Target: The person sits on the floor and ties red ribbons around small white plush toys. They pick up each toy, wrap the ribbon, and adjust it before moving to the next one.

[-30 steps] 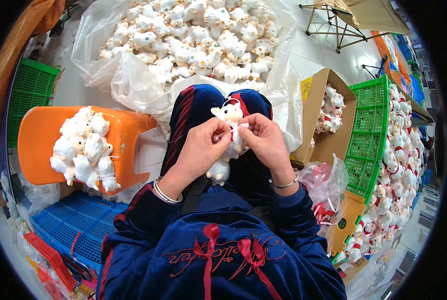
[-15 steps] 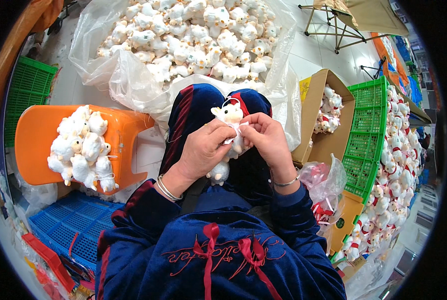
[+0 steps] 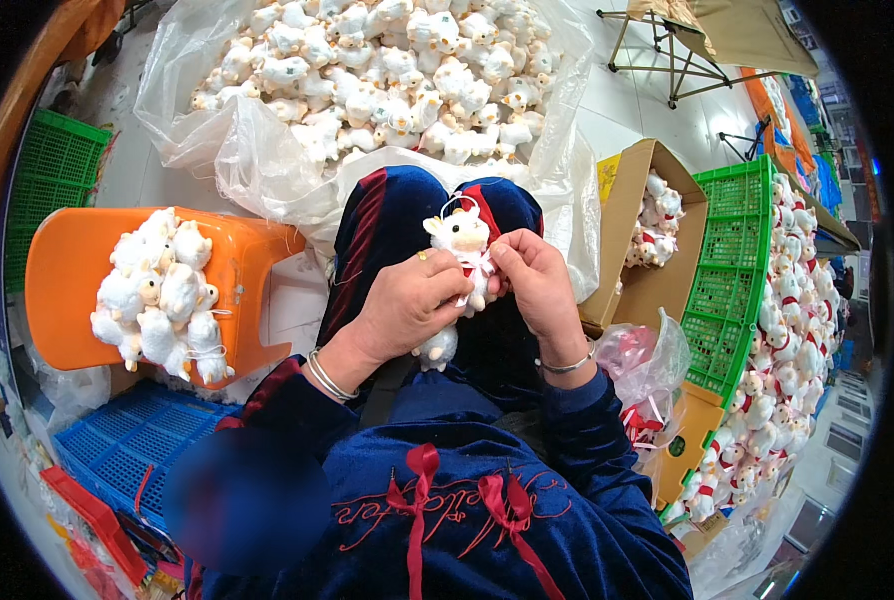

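A small white plush sheep (image 3: 459,234) with a cord loop on its head is held upright above my lap. Round its neck is a pale pink-white ribbon (image 3: 477,264), which looks like a bow at the front. My left hand (image 3: 404,305) is closed round the toy's body from the left, thumb and fingers near the ribbon. My right hand (image 3: 539,288) pinches at the ribbon's right side, its fingertips close to the toy's head. The toy's lower end shows beneath my left hand; its middle is partly hidden by my fingers.
An orange stool (image 3: 62,290) at left carries several plush sheep. Ahead, a clear plastic sheet (image 3: 252,165) holds a large heap of them. At right stand a cardboard box (image 3: 682,185), a green crate (image 3: 722,300) and a bag of ribbons (image 3: 647,365). A blue crate (image 3: 132,440) lies lower left.
My right fingers have moved slightly up and outward from the toy's chest, and my left fingers have drawn back a little. More of the ribbon at the neck now shows.
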{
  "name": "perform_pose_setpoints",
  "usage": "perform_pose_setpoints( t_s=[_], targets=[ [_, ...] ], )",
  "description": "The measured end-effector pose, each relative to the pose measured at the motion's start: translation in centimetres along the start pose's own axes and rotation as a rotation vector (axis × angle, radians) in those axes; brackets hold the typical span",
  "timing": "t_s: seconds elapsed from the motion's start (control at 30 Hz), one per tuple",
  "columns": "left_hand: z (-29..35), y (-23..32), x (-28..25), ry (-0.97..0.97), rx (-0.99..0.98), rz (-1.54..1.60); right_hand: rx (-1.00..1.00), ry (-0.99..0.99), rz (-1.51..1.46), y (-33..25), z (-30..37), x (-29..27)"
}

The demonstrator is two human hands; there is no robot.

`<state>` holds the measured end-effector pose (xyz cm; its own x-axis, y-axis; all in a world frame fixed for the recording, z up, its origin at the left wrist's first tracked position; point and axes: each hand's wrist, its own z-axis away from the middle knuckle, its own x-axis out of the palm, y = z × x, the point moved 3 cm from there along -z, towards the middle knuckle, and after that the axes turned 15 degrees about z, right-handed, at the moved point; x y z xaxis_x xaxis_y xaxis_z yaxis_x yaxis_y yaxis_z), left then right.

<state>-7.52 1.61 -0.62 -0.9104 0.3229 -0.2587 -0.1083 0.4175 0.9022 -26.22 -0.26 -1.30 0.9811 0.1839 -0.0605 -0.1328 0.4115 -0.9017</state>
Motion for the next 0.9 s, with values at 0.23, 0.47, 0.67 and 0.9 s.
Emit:
perform_pose_setpoints(
  t_s=[0.23,0.47,0.67,0.9],
  targets=[
    [0.2,0.2,0.4,0.03,-0.016,-0.014,-0.005,-0.001,0.049,0.2,-0.1,-0.3],
    [0.2,-1.0,0.4,0.227,-0.487,0.44,0.036,-0.019,-0.035,-0.3,0.3,-0.3],
    [-0.8,-1.3,0.6,0.295,-0.687,0.432,-0.027,-0.04,0.009,-0.3,0.4,-0.3],
    [-1.5,-0.2,1.0,0.309,-0.505,0.317,-0.002,-0.024,0.017,-0.6,0.4,-0.4]
  ],
)
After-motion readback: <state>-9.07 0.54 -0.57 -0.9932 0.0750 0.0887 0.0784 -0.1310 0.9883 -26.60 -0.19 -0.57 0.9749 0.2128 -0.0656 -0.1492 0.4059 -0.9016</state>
